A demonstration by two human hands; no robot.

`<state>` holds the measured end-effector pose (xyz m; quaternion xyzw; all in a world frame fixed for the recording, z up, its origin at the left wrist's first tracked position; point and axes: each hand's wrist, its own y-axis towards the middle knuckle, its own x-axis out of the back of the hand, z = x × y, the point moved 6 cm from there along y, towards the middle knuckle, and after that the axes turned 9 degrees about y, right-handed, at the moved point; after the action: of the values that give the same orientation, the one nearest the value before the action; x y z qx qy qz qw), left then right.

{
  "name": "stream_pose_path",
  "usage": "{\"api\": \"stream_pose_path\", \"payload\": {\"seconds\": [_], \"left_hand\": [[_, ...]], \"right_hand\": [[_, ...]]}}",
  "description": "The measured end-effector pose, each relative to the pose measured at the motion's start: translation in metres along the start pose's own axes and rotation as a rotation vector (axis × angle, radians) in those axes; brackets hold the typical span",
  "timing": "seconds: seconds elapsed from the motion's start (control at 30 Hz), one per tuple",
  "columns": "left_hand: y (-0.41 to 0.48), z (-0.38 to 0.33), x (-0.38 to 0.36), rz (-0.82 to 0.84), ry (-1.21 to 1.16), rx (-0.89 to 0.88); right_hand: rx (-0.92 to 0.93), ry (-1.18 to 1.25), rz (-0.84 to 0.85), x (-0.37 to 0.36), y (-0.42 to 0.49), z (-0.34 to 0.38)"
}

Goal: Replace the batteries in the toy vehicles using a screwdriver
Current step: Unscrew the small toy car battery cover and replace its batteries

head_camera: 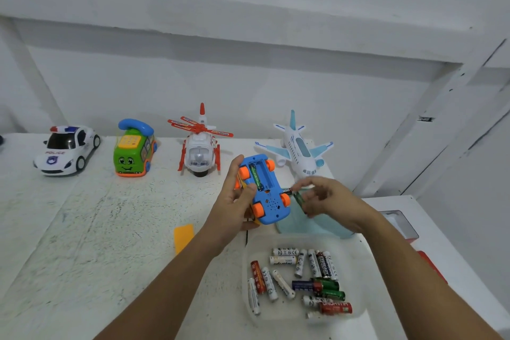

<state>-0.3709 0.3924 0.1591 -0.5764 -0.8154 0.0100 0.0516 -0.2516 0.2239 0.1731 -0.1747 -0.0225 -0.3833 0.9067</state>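
Note:
My left hand [234,201] grips a blue toy car [269,193] with orange wheels, held upside down above the table. Its battery bay is open and one green battery [257,179] lies inside. Just right of the car, my right hand [331,201] pinches two batteries, a black one [287,190] pointing at the car and a green one [299,200] below it. An orange battery cover [183,237] lies on the table to the left of my left forearm. I see no screwdriver.
A clear tray [248,279] with several loose batteries sits in front. A police car [66,150], green phone bus [135,152], helicopter [200,146] and airplane [299,150] line the back of the white table. A teal cloth [309,225] and a red-edged box [405,225] lie at right.

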Motion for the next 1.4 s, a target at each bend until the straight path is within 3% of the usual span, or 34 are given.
{"api": "stream_pose_path", "payload": {"seconds": [0.13, 0.43, 0.57, 0.8, 0.97, 1.07, 1.17, 1.4], "left_hand": [[-0.004, -0.002, 0.003, -0.004, -0.002, -0.008], [-0.015, -0.009, 0.023, -0.011, -0.052, -0.008], [-0.022, -0.01, 0.038, -0.023, -0.037, -0.008], [-0.033, -0.007, 0.07, -0.036, -0.019, -0.003], [-0.039, -0.006, 0.093, -0.047, 0.001, 0.004], [-0.044, -0.007, 0.106, -0.054, -0.017, -0.012], [-0.048, -0.009, 0.116, -0.065, -0.038, -0.028], [-0.057, -0.002, 0.133, -0.057, -0.043, -0.041]], "right_hand": [[0.064, 0.351, -0.083, -0.008, 0.003, 0.028], [0.213, 0.431, -0.131, -0.044, 0.01, 0.076], [0.327, 0.269, -0.167, -0.065, 0.009, 0.094], [0.561, -0.257, -0.237, -0.119, 0.004, 0.111], [0.637, -0.432, -0.253, -0.154, 0.007, 0.109], [0.586, -0.376, -0.25, -0.164, 0.011, 0.106], [0.451, -0.147, -0.165, -0.179, 0.012, 0.1], [0.36, -0.03, -0.234, -0.2, 0.014, 0.093]]}}
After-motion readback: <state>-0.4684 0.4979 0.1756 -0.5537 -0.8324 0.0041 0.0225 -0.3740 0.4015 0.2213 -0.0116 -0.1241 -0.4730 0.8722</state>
